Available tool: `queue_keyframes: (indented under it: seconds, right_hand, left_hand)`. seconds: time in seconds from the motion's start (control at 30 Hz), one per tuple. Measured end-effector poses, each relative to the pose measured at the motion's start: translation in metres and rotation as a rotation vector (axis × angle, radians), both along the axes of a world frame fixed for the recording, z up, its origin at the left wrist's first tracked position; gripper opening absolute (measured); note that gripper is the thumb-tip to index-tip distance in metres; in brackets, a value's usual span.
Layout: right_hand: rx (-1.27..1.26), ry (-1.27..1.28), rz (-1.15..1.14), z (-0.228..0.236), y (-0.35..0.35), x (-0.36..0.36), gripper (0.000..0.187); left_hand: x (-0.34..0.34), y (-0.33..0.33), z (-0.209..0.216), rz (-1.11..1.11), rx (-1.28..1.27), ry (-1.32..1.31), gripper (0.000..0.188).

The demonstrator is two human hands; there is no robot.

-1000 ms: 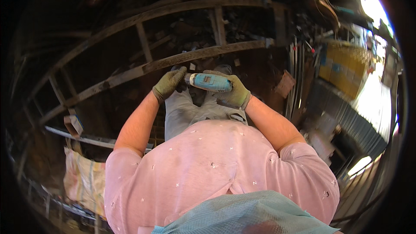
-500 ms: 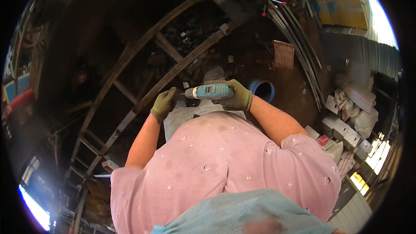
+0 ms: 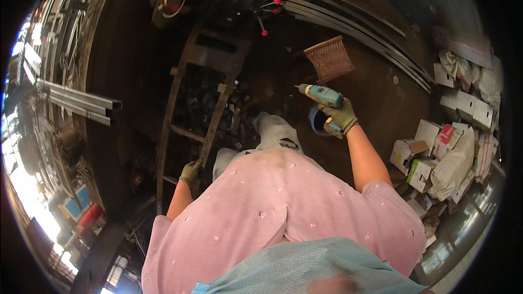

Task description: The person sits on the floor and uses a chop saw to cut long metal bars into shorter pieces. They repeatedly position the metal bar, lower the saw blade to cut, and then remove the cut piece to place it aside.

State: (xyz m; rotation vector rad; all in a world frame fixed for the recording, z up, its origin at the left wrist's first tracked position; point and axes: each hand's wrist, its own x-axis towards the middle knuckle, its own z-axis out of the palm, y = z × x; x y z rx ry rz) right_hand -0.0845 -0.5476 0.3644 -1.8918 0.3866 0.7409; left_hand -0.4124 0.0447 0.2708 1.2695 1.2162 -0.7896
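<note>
My right hand [image 3: 343, 115], in an olive work glove, grips a teal cordless drill [image 3: 324, 96] by its handle. The drill's chuck points forward and left, away from my body, with the battery base below my fingers. Lower on the left, my gloved left hand [image 3: 190, 172] is closed beside the rail of a ladder-like metal frame [image 3: 210, 125]. Whatever its fingers hold is too small or hidden. Behind the drill, a blue round container [image 3: 314, 120] is partly covered by my right hand.
An orange-patterned woven seat [image 3: 330, 59] lies ahead on the dark floor. Long metal bars [image 3: 359, 35] run beyond it, near a red-knobbed handle [image 3: 265, 32]. Cartons [image 3: 466, 106] and a white sack [image 3: 455, 164] pile up on the right. Square metal tubes [image 3: 81, 100] jut in from the left.
My hands have come apart: the right has swung the drill outward to the right, and the left has dropped down beside the frame. The view has turned to the right.
</note>
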Motion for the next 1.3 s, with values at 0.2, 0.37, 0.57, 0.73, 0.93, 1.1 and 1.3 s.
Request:
queue_keyframes:
  seconds: [0.2, 0.37, 0.57, 0.73, 0.93, 1.1, 1.3]
  right_hand:
    - [-0.156, -0.027, -0.313, -0.014, -0.040, 0.064, 0.048]
    - [-0.166, -0.011, -0.438, -0.030, -0.051, 0.091, 0.046]
    - [-0.247, 0.087, -0.519, -0.040, -0.076, 0.067, 0.051]
    - [-0.693, 0.351, -0.402, -0.042, -0.105, 0.065, 0.052]
    - [-0.580, 0.512, -0.455, -0.011, -0.105, 0.136, 0.032]
    - [-0.657, 0.428, -0.209, 0.010, -0.094, 0.229, 0.035]
    - [-0.688, 0.309, 0.067, 0.012, -0.082, 0.354, 0.044]
  left_hand:
    - [0.160, -0.031, 0.047, -0.386, 0.230, -0.036, 0.034]
    - [0.239, -0.026, 0.017, -0.556, 0.129, -0.082, 0.039]
    - [0.336, -0.048, -0.062, -0.956, 0.148, -0.104, 0.039]
    - [0.433, -0.071, -0.093, -1.498, 0.144, -0.484, 0.071]
    - [0.496, -0.097, -0.063, -0.830, 0.146, -0.224, 0.071]
    - [0.493, -0.108, -0.030, -0.686, 0.211, -0.303, 0.075]
    - [0.429, -0.117, -0.055, -0.465, 0.154, -0.218, 0.071]
